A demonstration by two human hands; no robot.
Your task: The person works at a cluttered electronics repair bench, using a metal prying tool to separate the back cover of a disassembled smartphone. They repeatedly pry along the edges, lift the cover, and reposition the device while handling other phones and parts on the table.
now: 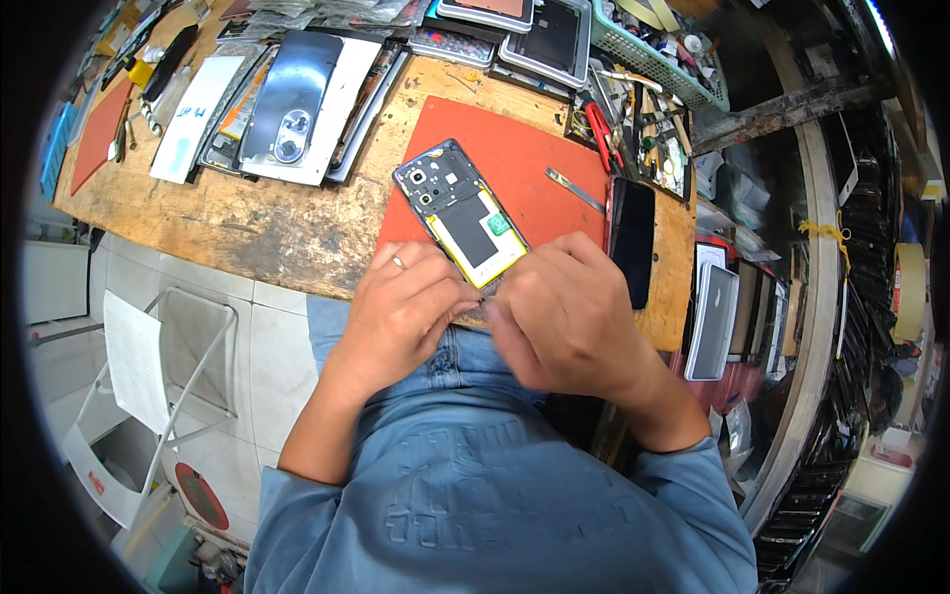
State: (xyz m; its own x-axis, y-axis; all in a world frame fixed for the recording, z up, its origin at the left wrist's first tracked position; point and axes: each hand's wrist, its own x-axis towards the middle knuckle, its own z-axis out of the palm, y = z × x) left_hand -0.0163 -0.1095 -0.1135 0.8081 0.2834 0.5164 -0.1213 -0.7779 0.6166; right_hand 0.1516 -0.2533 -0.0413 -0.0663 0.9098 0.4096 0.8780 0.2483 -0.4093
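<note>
An opened phone (460, 213) lies at a slant on the red mat (554, 148), its back cover off, showing camera lenses, a dark inner panel and a yellow-edged lower part. At its lower end my left hand (406, 302), wearing a ring, has its fingers closed in a pinch. My right hand (569, 317) is curled closed just across from it. The fingertips of both hands nearly meet at a small dark spot; whatever they hold there I cannot make out. Right of the phone rests a flat metal pry tool (574, 188).
A dark-screened phone (630, 243) lies along the mat's right edge. Tools fill a tray (653, 139) beside a green basket (663, 49). Phone back covers (292, 99) and other parts are stacked at the back left. A white folding chair (139, 366) stands left of the bench.
</note>
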